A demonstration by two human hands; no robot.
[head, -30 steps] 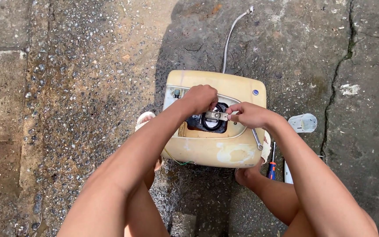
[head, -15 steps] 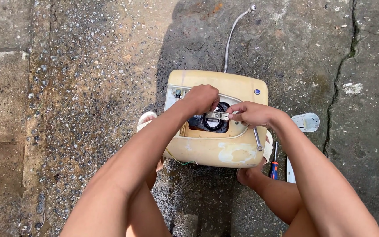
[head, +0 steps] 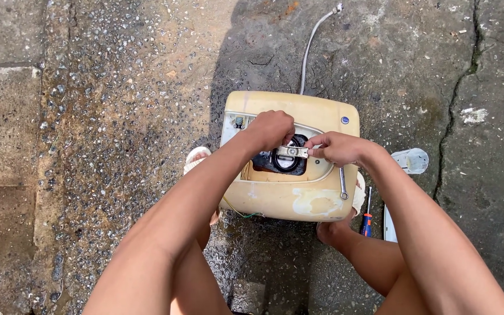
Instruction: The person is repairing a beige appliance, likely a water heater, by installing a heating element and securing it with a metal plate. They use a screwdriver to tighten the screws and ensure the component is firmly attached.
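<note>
A yellowed, boxy water-heater tank [head: 275, 201] lies on wet concrete, with a dark round opening [head: 281, 163] in its upper face. A small metal bracket [head: 291, 152] spans that opening. My left hand [head: 270, 129] grips the bracket's left end from above. My right hand [head: 335, 148] pinches the bracket's right end with its fingertips. A spanner [head: 343, 184] lies on the tank just below my right hand. A braided metal hose [head: 313, 44] runs from the tank's far edge away across the ground.
A screwdriver with a red and blue handle [head: 367, 217] lies right of the tank, beside a white strip [head: 388, 224]. A clear plastic cup [head: 410, 161] lies further right. My knees and feet flank the tank. A crack [head: 456, 105] runs through the concrete at right.
Both hands stay on the bracket over the opening; only slight finger shifts. The view has barely moved.
</note>
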